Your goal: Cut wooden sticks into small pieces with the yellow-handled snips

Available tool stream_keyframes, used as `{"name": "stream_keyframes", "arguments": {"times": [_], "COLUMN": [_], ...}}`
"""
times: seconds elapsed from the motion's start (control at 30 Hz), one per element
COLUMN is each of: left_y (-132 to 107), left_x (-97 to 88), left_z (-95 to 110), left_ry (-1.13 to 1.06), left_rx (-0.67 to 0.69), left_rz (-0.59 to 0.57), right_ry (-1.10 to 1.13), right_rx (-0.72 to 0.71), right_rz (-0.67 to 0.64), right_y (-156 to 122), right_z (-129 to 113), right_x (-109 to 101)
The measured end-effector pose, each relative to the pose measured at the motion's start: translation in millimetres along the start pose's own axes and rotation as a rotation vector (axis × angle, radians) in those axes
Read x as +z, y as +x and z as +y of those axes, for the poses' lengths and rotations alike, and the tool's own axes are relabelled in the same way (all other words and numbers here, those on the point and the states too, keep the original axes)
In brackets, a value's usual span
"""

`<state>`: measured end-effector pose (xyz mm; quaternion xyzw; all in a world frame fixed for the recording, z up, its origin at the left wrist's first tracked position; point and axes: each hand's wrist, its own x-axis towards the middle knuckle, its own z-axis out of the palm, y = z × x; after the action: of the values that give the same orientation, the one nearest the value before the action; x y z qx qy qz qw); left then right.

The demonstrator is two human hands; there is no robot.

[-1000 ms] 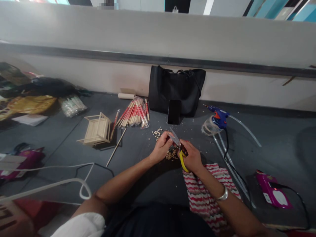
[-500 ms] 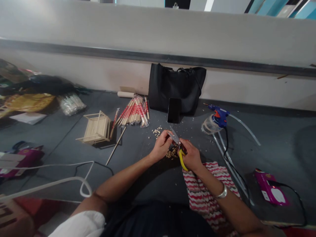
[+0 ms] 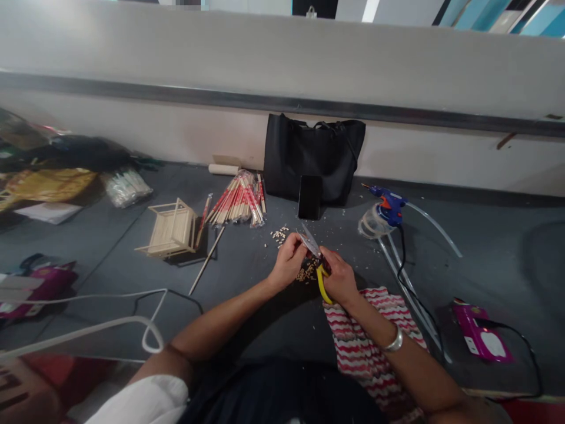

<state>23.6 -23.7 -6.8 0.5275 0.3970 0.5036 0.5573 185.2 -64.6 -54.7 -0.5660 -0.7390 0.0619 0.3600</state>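
My right hand point(image 3: 339, 278) is closed around a pair of scissors point(image 3: 322, 284) with yellow handles, the metal blades pointing away and to the left. Right by the blades, my left hand point(image 3: 288, 264) is closed with thumb and fingers pinched together; what it grips is too small to make out. Under the hands lies a scatter of small tan cut pieces point(image 3: 304, 274) on the dark table. A second group of pale cut pieces point(image 3: 279, 235) sits just beyond my left hand. Beneath my right forearm is a red and white striped cloth point(image 3: 359, 335).
A small stick-built frame point(image 3: 174, 229), a single stick point(image 3: 207, 259) and chopsticks in red wrappers point(image 3: 236, 200) lie to the left. A phone point(image 3: 309, 197) leans on a black bag point(image 3: 311, 153). To the right are a blue glue gun point(image 3: 391, 203) and a magenta box point(image 3: 481, 333).
The view has shifted slightly, moving things on the right a little leftward. Both hands and the scissors hold nearly the same pose.
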Motion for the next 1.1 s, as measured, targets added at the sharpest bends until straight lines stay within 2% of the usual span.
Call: {"name": "stream_keyframes", "arguments": {"times": [0.1, 0.23, 0.33, 0.57, 0.8, 1.1], "left_y": [1.1, 3.3, 4.5, 3.5, 0.4, -0.5], "left_x": [-0.6, -0.8, -0.7, -0.8, 2.9, 5.7], "left_z": [-0.1, 0.8, 0.8, -2.2, -2.0, -1.8], "left_ry": [-0.022, -0.133, -0.218, -0.288, -0.287, -0.305], "left_rx": [-0.020, -0.025, -0.010, -0.048, -0.048, -0.080], "left_rz": [0.019, -0.001, -0.009, -0.037, -0.018, -0.011], "right_ry": [0.014, 0.005, -0.023, -0.087, -0.174, -0.143], "right_rx": [-0.008, -0.042, 0.000, -0.095, -0.082, -0.108], "right_rz": [0.023, 0.130, 0.164, 0.112, 0.076, 0.101], "right_y": [-0.1, 4.3, 9.1, 8.4, 6.0, 5.8], "right_z": [-1.1, -5.7, -9.0, -7.3, -3.8, -4.3], "right_x": [0.0, -4.4, -9.6, -8.9, -7.5, -5.4]}}
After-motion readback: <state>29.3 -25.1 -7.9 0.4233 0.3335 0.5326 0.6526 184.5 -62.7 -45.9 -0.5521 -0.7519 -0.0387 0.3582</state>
